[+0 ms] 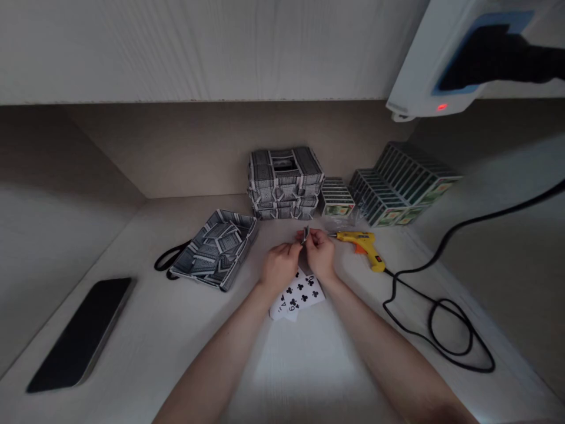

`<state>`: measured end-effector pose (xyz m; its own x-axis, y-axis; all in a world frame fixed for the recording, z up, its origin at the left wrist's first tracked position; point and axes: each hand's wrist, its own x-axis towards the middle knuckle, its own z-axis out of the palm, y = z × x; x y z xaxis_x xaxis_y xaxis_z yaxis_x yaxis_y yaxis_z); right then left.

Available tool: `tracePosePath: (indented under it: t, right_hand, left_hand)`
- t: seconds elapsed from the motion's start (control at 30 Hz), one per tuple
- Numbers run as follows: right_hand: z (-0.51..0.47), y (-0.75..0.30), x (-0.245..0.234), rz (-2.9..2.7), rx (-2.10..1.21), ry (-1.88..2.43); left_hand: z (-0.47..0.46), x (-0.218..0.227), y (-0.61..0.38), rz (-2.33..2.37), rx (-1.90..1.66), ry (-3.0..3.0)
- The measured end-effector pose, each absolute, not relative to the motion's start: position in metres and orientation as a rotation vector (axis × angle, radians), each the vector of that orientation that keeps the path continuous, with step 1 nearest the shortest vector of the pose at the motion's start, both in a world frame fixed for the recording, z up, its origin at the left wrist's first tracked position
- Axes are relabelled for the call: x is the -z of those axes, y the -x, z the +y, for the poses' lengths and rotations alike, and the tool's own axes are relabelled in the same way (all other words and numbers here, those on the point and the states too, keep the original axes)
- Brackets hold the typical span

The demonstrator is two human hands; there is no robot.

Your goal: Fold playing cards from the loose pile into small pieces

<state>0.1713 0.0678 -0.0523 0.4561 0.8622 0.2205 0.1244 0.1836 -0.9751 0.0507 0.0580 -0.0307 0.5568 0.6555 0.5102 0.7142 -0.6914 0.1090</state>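
My left hand [278,268] and my right hand [321,253] meet over the middle of the desk. Both pinch a small folded playing card [305,234] held up between the fingertips. Under my wrists lie a few face-up cards [296,297], the top one a nine of clubs. A tray woven from cards [216,248] sits just left of my left hand. A yellow glue gun [362,244] lies just right of my right hand, its nozzle pointing toward my fingers.
Stacked woven card boxes [285,182] stand at the back wall, with rows of card packs [399,185] to their right. The glue gun's black cord [441,318] loops across the right side. A dark phone [82,333] lies at the left edge. A white device [463,59] hangs overhead.
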Motion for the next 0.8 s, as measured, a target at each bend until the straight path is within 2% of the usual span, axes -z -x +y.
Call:
tracePosePath:
  t: [0.33,0.47,0.6,0.8]
  right_hand:
    - [0.066,-0.175,0.048,-1.067,-0.543,1.385]
    - [0.068,-0.177,0.048,-1.071,-0.491,1.428]
    - [0.07,-0.176,0.051,-1.151,-0.643,1.335]
    - [0.071,-0.174,0.055,-1.268,-0.664,1.345]
  left_hand:
    - [0.057,0.031,-0.052,-1.262,0.803,2.669]
    - [0.06,0.035,-0.052,-1.542,0.938,2.635]
    - [0.066,0.038,-0.049,-1.835,1.121,2.53]
    - [0.065,0.035,-0.047,-1.883,1.321,2.486]
